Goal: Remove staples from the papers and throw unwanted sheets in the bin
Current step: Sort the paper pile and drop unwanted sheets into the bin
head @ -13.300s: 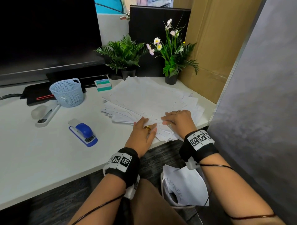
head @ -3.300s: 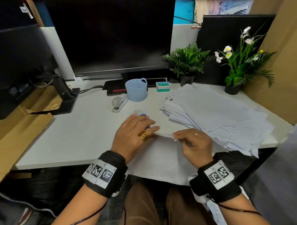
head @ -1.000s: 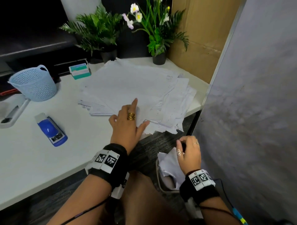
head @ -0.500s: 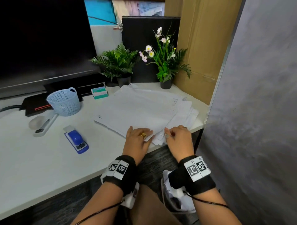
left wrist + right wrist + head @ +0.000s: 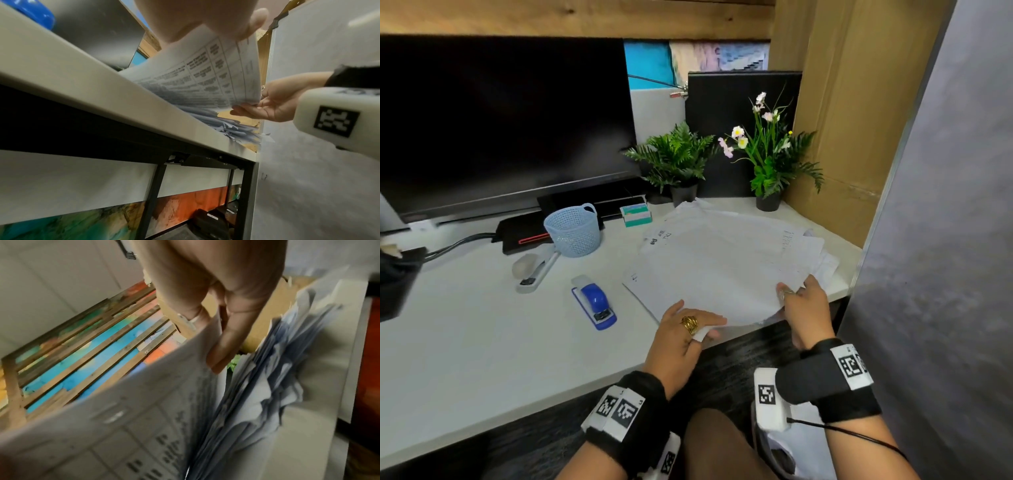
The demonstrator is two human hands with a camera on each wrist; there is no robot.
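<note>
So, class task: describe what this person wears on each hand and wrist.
The left hand wears a coiled gold ring. The right hand wears a thin silvery ring. Each wrist has a black band bearing white square-code tags and a white camera unit. A thin black cable trails along the right forearm.

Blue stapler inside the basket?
No. The blue stapler lies flat on the desk, apart from and in front of the light-blue basket.

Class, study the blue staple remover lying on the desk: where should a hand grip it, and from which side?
Grip the blue staple remover across its long flat sides, coming from above. It lies flat on the desk, its domed top facing up, with bare surface around it, and the left hand is nearest.
</note>
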